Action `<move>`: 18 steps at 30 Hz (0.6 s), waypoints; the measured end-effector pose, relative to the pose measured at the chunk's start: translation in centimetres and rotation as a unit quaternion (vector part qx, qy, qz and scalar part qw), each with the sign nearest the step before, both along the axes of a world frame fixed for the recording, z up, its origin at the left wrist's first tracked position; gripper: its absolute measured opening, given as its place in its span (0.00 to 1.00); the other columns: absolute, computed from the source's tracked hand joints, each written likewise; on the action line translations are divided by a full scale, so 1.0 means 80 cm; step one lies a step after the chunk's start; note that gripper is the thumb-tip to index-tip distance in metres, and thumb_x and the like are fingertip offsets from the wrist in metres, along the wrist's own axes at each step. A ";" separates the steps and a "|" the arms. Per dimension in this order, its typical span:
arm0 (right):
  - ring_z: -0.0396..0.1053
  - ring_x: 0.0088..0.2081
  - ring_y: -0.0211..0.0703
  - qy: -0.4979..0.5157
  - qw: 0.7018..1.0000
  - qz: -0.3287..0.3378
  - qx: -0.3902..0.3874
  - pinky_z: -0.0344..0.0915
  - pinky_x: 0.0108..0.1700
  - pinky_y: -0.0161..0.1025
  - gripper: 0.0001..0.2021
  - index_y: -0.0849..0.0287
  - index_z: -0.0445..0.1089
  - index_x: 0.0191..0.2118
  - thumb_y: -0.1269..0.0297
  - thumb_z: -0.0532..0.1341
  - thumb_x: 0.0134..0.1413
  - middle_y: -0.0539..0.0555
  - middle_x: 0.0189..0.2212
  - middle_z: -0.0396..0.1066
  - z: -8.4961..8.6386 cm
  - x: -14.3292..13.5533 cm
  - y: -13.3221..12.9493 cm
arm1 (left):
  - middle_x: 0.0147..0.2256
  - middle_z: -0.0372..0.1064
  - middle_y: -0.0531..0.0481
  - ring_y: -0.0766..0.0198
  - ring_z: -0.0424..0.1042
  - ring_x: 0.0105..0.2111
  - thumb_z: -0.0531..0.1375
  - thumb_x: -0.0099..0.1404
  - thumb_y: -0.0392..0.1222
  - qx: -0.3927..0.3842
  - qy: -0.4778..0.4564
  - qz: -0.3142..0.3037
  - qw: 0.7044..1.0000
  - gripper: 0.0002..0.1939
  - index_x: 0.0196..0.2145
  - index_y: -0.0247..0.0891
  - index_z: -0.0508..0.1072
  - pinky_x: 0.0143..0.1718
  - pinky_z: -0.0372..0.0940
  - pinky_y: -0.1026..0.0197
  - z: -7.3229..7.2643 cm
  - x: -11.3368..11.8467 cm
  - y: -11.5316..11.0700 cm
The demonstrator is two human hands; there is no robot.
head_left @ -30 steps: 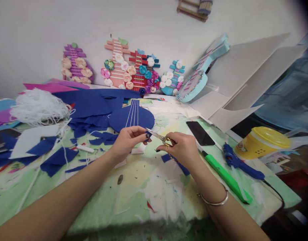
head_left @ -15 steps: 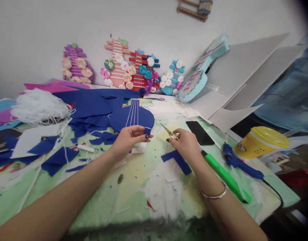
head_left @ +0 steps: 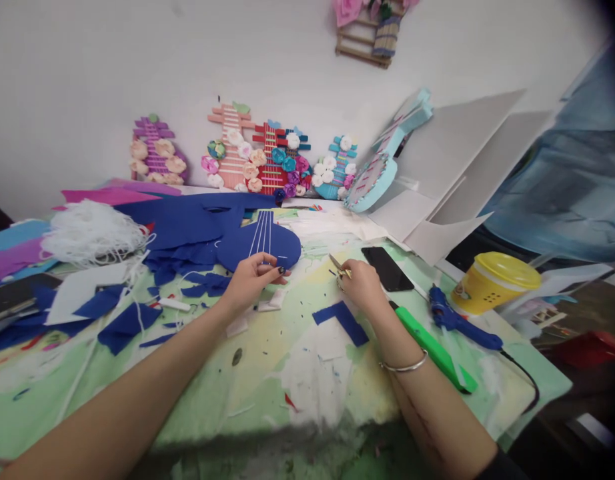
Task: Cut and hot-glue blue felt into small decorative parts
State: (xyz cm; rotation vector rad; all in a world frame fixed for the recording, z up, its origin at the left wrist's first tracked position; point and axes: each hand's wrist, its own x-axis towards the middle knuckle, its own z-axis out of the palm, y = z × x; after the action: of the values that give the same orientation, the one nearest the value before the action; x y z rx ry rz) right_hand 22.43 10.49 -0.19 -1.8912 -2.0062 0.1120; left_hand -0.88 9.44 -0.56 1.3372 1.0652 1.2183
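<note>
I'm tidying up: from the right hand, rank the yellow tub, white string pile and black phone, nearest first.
1. Black phone, just right of the right hand.
2. Yellow tub, farther right.
3. White string pile, far left.

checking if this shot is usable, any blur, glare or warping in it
head view: soft, even light on the wall, no strong glare; dark blurred upper right corner; the yellow tub looks stretched sideways; the scissors too small for crisp detail

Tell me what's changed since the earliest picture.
The right hand has drawn the scissors rightward, away from the small blue piece. The left hand still pinches that piece. The phone and bent blue strip stayed put; the camera view shifted.
</note>
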 end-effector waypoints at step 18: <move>0.71 0.30 0.40 0.035 0.954 0.252 -0.156 0.61 0.31 0.32 0.11 0.61 0.75 0.30 0.79 0.65 0.34 0.51 0.25 0.75 0.004 0.005 -0.009 | 0.19 0.70 0.55 0.68 0.64 0.16 0.54 0.56 0.32 0.108 0.408 -0.177 0.889 0.15 0.42 0.35 0.70 0.23 0.60 0.66 0.017 0.079 0.064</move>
State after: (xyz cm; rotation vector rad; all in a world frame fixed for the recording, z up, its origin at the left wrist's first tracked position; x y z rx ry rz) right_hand 22.83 9.79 0.13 -1.4569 -2.4899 0.6554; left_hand 5.45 14.52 0.77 2.2074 1.1774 0.4829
